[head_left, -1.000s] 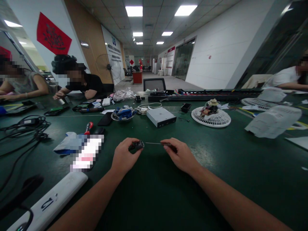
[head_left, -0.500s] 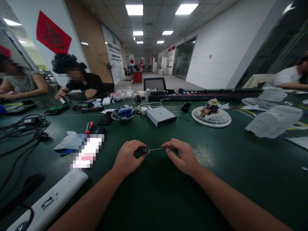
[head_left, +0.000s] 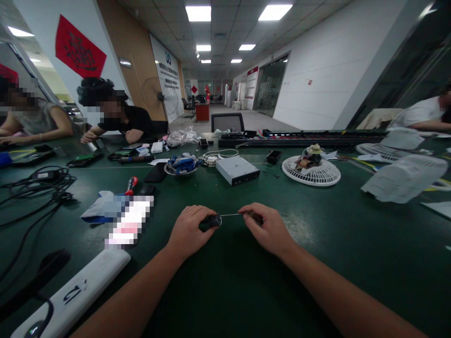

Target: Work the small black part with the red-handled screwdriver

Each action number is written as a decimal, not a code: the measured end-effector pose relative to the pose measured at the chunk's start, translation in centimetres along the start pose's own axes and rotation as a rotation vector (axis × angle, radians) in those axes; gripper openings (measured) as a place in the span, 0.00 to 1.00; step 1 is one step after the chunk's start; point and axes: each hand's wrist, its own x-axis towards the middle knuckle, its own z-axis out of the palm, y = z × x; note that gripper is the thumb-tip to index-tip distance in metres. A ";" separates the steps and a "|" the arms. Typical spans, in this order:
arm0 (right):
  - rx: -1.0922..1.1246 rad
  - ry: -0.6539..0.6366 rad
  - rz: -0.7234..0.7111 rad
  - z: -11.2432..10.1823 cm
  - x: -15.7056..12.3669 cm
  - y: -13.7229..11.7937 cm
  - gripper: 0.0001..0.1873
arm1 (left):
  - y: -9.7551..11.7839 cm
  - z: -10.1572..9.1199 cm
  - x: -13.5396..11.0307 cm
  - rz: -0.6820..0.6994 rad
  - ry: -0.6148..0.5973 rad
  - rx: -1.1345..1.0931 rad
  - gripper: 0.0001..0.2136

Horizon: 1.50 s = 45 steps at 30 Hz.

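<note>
Cylinder [head_left: 213,220], dark, is clasped in the left hand [head_left: 188,230] while the right hand [head_left: 268,230] pinches a thin rod [head_left: 230,215].

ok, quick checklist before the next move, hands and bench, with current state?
1. Left grip on the dark cylinder: ok, held between thumb and fingers.
2. Right grip on the thin rod: ok, pinched in the fingers.
3. Rod directed toward the cylinder: ok, its bare length spans the gap between the hands.
4. Rod tip touching the cylinder: cannot tell, too small to see.
5. Grey box apart from both hands: ok, it sits beyond them on the table.
</note>
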 end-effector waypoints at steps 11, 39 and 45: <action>-0.010 -0.035 0.042 -0.1 0.0 -0.1 0.11 | 0.0 0.0 0.1 0.012 -0.019 0.013 0.11; 0.057 -0.102 0.158 0.2 0.1 0.5 0.11 | 0.1 0.1 0.2 -0.002 -0.056 0.024 0.11; 0.082 -0.143 0.113 -0.2 0.1 0.3 0.11 | 0.2 0.1 0.2 0.004 -0.060 0.009 0.11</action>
